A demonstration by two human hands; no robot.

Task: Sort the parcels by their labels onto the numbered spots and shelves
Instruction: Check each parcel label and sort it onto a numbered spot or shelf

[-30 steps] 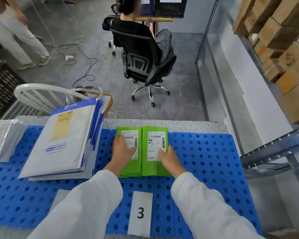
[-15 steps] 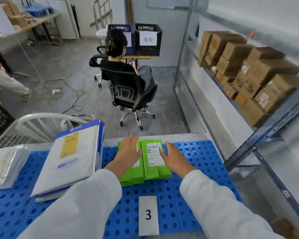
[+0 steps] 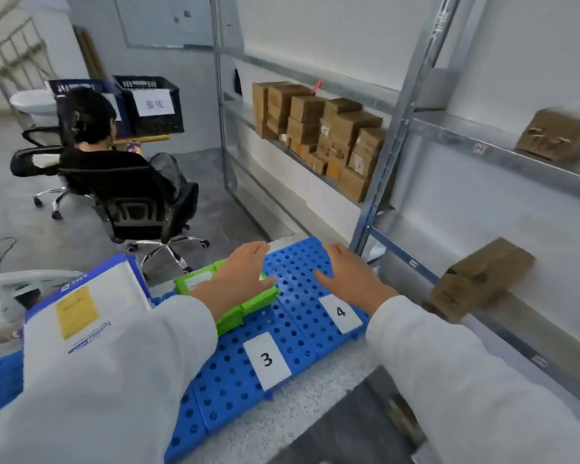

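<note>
The right hand is lifting off, open and empty; the left hand is lying flat, steadying the green parcels at label 3.

The surface is speckled grey, with blue mats full of holes on top. White cards marked 3 and 4 lie on the mats. Green parcels lie behind card 3. A stack of white and blue mail bags sits to the left.
</note>
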